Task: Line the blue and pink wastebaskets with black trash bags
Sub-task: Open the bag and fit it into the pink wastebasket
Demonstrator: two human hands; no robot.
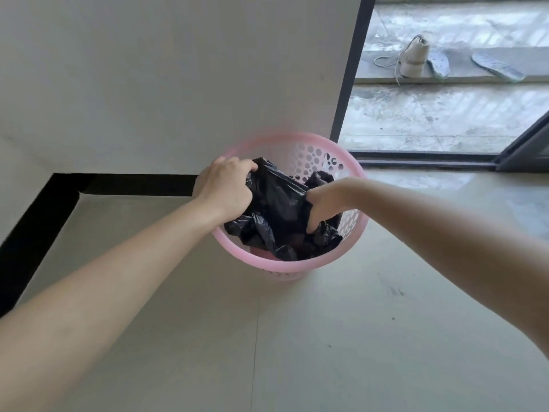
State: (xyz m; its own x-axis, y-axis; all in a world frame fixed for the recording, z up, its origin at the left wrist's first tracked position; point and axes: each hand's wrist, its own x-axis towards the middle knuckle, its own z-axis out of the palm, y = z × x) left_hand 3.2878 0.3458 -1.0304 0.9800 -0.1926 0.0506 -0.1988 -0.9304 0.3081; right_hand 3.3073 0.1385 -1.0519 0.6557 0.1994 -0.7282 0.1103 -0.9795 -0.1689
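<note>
A pink wastebasket [355, 171] with round holes in its wall stands on the pale floor near a white wall. A crumpled black trash bag [279, 209] lies bunched inside it. My left hand [227, 188] grips the bag's edge at the basket's left rim. My right hand [322, 205] reaches down into the basket from the right, fingers closed on the bag's plastic. No blue wastebasket is in view.
A white wall [178, 84] with a black baseboard [124, 184] runs behind and to the left. At the upper right a dark door frame [350, 84] opens onto a wet outdoor floor with a white shoe [413, 59] and two insoles [496, 66].
</note>
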